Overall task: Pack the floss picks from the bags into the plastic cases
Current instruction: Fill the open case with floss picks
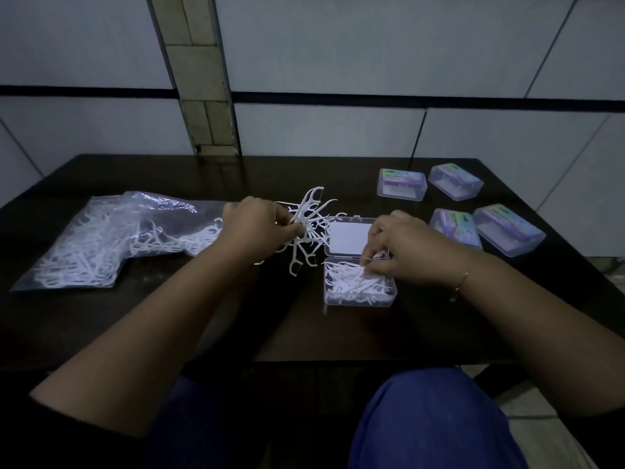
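A clear plastic bag (101,242) full of white floss picks lies on the left of the dark table (203,319). My left hand (260,225) grips a bunch of floss picks (306,228) that fan out above the table just left of the open case. The open clear case (358,282) sits in the middle, its lid (348,235) flipped back, with several picks lying inside. My right hand (402,248) is over the case's right side, and its fingertips pinch a few picks at the case's rim.
Several closed clear cases with coloured labels stand at the right: two at the back (401,184) (455,181) and two nearer (455,227) (509,230). A tiled wall rises behind the table. My blue-clad knees are below the table's front edge.
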